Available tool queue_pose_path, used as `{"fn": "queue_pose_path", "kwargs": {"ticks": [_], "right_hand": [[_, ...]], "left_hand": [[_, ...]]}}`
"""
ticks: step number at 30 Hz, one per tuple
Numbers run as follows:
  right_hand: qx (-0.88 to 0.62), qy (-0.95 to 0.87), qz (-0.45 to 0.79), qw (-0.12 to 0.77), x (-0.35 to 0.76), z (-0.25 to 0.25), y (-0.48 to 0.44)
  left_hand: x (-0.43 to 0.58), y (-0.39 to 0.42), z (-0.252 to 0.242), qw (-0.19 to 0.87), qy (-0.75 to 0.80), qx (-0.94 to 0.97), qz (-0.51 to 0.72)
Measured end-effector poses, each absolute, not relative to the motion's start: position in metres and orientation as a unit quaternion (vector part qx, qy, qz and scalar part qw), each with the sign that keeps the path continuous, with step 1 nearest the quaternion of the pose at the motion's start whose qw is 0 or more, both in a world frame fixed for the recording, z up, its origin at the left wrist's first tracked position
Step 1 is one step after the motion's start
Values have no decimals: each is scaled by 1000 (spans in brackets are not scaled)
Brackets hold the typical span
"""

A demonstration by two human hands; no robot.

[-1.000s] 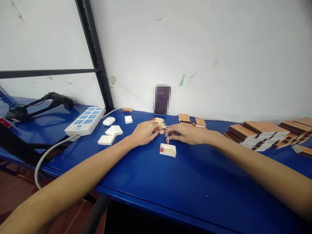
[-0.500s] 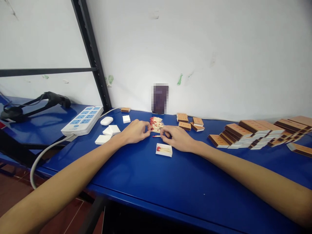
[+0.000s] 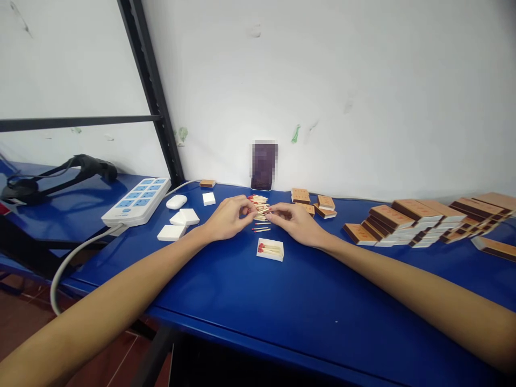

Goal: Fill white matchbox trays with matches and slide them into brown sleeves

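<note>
Right hand (image 3: 296,221): moved toward twelve o'clock, pinching match (image 3: 264,210).
Left hand (image 3: 228,217): closure unclear.
Pile (image 3: 260,200): slack pinch may drop match.

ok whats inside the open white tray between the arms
Several matches lie in the white tray, red heads toward the left. They cover part of its floor, so anything underneath can't be seen.

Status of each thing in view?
White cardboard matchbox tray: open, holding matches.
Red-headed wooden match pile: loose, behind tray.
Orange cardboard matchboxes, right: mostly stacked.
White plastic power strip: no plugs visible.
Dark rectangular device: propped upright.
Right hand: pinching a wooden match.
Left hand: curled, grip unclear.
</note>
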State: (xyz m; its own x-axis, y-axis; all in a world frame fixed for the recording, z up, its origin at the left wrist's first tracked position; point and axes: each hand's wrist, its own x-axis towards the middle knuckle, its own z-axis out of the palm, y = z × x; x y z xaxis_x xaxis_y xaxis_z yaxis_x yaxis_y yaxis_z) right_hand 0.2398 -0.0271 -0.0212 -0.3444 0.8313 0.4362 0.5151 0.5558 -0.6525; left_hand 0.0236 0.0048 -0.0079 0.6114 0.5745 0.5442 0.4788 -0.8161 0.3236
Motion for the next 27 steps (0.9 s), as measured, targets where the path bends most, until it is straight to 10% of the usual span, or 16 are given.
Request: {"fn": "queue_pose_path", "kwargs": {"ticks": [27], "right_hand": [[-400,-839,174,325,237,-25,-29]], "left_hand": [[12,9,-5,100,257,942,192]]}}
